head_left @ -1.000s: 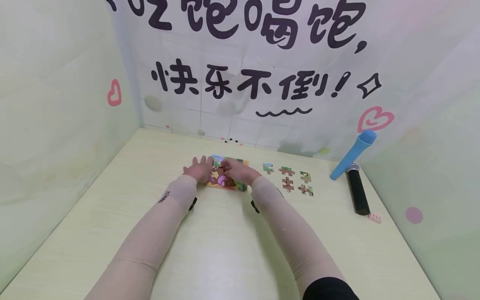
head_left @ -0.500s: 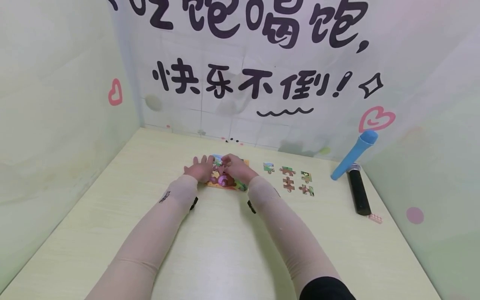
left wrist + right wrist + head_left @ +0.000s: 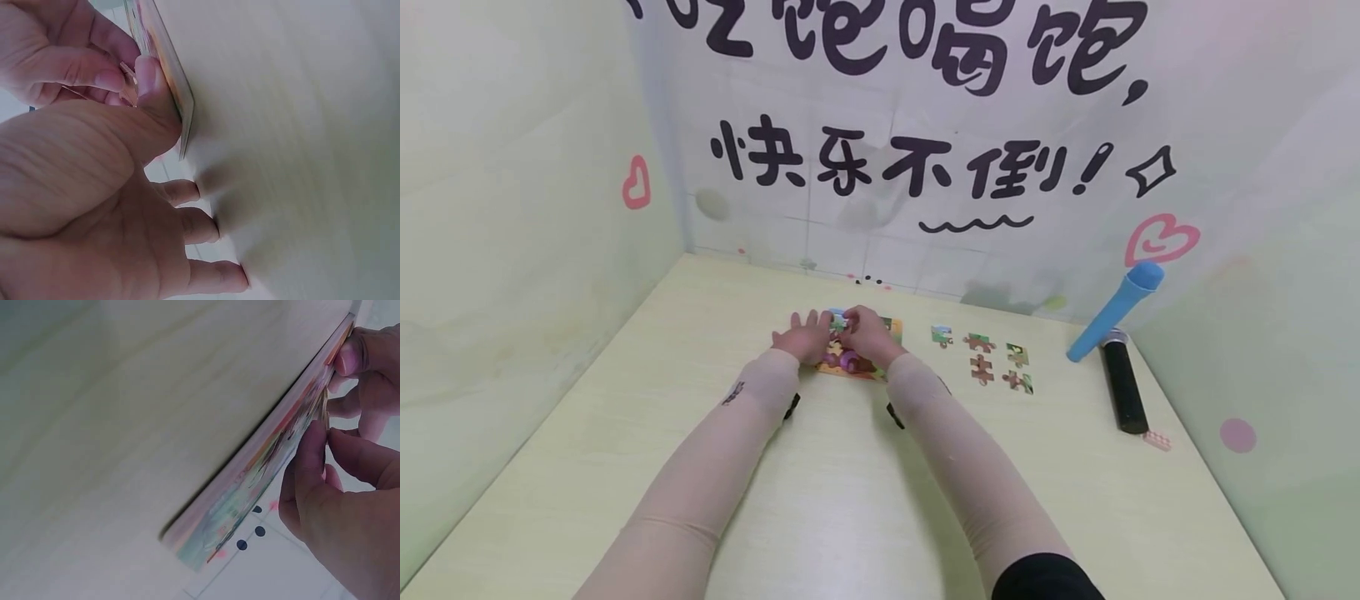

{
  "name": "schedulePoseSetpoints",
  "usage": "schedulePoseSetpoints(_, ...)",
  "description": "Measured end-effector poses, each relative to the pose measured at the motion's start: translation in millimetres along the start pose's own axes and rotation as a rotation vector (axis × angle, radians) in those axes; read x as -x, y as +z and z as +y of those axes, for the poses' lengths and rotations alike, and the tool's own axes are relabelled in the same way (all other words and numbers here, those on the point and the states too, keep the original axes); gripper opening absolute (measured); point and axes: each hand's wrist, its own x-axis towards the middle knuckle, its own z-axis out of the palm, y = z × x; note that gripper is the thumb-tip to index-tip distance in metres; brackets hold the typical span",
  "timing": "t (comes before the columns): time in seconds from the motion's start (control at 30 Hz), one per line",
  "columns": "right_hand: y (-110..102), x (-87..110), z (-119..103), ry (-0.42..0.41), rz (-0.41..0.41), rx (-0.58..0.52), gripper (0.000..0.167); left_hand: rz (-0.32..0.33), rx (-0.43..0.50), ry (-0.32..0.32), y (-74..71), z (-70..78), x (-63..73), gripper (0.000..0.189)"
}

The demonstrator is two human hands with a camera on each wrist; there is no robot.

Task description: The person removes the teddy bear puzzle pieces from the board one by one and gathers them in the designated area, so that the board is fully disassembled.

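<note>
A colourful puzzle board [image 3: 892, 327] lies flat on the table at the far middle. My left hand [image 3: 807, 338] is at its left side; in the left wrist view the thumb [image 3: 147, 78] rests on the board's edge, while the other fingers stretch out with their tips on the tabletop. Over the board, my right hand [image 3: 871, 335] pinches a small puzzle piece [image 3: 325, 412] between thumb and fingers. The piece is tilted up from the board, and its picture is mostly hidden. Right of the board lie several loose pieces, among them a brown one [image 3: 981, 370].
A blue microphone-shaped tube [image 3: 1112, 315] leans at the right wall beside a black microphone [image 3: 1123, 387]. A pink checkered strip [image 3: 1158, 440] sticks out at the black one's lower end. Cloth walls with printed lettering border the table [image 3: 820, 492] at the back and sides.
My right hand has shifted slightly left across the board, still pinching the puzzle piece. My left hand stays at the board's left side. The head view has turned a little.
</note>
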Motion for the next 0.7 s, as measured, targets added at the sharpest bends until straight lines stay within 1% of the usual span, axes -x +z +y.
schedulePoseSetpoints(0.13, -1, -0.2, -1, 0.009, 0.032, -0.024, 0.046, 0.003, -0.001, 0.002, -0.2, 1.1, 0.2, 0.078)
schedulePoseSetpoints(0.3, -5, 0.1, 0, 0.027, 0.051, -0.069, 0.046, 0.0, -0.004, -0.006, 0.8, 1.5, -0.5, 0.077)
schedulePoseSetpoints(0.53, -15, 3.7, 6, 0.06, 0.055, -0.069, 0.048, -0.009, 0.003, -0.009, 1.8, 0.6, 0.0, 0.085)
schedulePoseSetpoints(0.7, -23, 7.5, 10, 0.05, 0.065, -0.089, 0.051, -0.012, 0.014, -0.002, 0.1, 0.9, 1.6, 0.083)
